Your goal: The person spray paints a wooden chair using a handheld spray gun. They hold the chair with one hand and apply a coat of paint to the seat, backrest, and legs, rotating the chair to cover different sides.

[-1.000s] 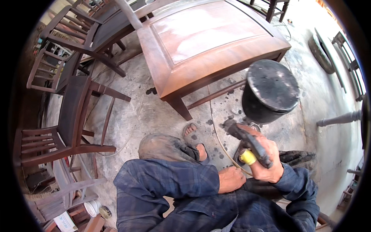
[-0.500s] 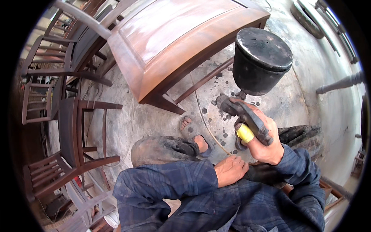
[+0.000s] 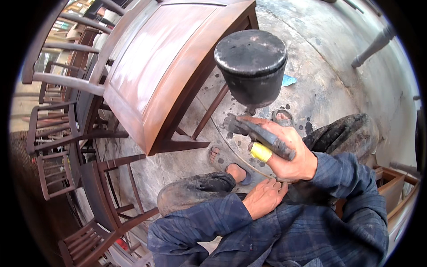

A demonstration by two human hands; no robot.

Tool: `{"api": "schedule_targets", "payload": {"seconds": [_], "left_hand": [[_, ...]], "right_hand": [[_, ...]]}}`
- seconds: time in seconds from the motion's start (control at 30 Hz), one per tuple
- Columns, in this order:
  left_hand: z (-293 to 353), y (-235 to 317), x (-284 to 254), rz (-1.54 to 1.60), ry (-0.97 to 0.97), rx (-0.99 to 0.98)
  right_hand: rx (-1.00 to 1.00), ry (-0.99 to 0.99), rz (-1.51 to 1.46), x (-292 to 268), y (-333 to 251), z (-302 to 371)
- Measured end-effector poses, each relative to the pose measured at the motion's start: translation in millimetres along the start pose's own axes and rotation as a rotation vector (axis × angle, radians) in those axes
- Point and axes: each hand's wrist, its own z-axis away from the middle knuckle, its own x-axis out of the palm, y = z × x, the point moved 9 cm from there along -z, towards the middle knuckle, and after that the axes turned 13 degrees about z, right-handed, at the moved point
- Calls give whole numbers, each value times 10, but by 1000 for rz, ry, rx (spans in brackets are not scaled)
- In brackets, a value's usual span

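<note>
My right hand (image 3: 296,149) wraps round the dark handle of a spray gun (image 3: 271,141), with a band of yellow tape (image 3: 261,152) about the thumb. A black lidded paint cup (image 3: 253,86) stands upright on the gun's front end, its top smeared with grey. Beyond it is a brown wooden seat (image 3: 178,75) with a glossy, wet-looking panel, apart from the gun. My left hand (image 3: 264,199) rests low over my lap, fingers curled at a thin hose (image 3: 246,163). The fingertips partly hide their grip on it.
Several dark wooden chairs (image 3: 100,187) crowd the left side. The concrete floor (image 3: 331,58) is spotted with dark drips, and a blue scrap (image 3: 288,80) lies behind the cup. A turned wooden leg (image 3: 373,46) stands at upper right, and a wooden frame (image 3: 391,184) at my right elbow.
The view has swung so that seat and chairs sit differently in it. The spray gun and my right hand have shifted left in view. My left hand keeps its place on my lap.
</note>
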Motion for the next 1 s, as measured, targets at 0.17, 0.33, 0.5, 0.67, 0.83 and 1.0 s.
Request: {"api": "schedule_targets", "payload": {"seconds": [0.17,0.33,0.5,0.67,0.83,1.0], "left_hand": [[-36,3,25,-39,-80,6],[-65,-10,33,-19,-122,-6],[-73,-34,56,-7,-169,-32],[-86,-49,41,20,-176,-16],[-89,-65,-22,9,-154,-10],[-126,-115,-71,18,-111,-18]], "right_hand": [[67,185,49,-375,65,-17],[151,301,117,-672,177,43],[188,178,-23,-594,198,84],[153,277,9,-827,257,-6],[126,377,23,-1344,396,-207],[187,470,154,-1920,517,-332]]}}
